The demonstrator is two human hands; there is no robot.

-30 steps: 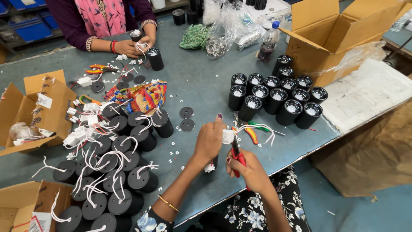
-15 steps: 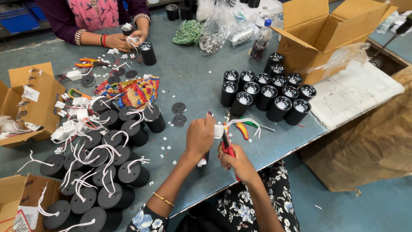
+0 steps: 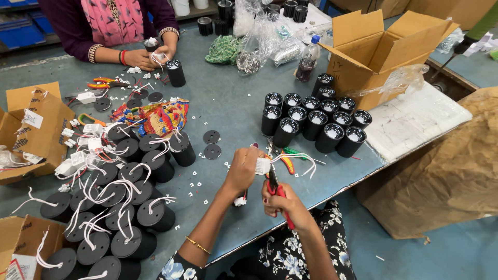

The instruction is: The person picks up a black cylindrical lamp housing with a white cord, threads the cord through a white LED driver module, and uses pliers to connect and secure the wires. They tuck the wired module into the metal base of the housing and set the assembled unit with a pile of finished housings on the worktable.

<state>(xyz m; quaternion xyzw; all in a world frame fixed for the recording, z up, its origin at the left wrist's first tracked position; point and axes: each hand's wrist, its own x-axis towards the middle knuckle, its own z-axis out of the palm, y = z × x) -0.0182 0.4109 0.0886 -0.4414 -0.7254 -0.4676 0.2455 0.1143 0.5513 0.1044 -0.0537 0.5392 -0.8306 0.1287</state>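
Where the fingers meet, the left hand (image 3: 243, 168) is clenched around a small white connector block (image 3: 262, 166), pinched at the fingertips, with white wires (image 3: 303, 161) trailing from it to the right over the table edge. Right hand (image 3: 282, 202): fingers wrapped tight on the red handles of a pair of pliers (image 3: 275, 189), tool upright, its dark tip just under the connector block. Both hands sit over the near edge of the grey-blue table (image 3: 228, 109).

Just beyond the hands: a second tool with orange and green handles (image 3: 287, 161) lying flat, and two loose black discs (image 3: 211, 143).

Right of centre: cluster of black cylindrical housings (image 3: 314, 118), upright, glossy tops, standing close together. Behind them, an open cardboard box (image 3: 381, 46) and a plastic bottle (image 3: 308, 59).

Left: a large group of black housings with white leads (image 3: 122, 197), some on their sides; a patterned cloth (image 3: 155, 116); scattered white scraps.

Far side: another person's hands (image 3: 150, 54) holding a small part beside one upright black housing (image 3: 175, 72).
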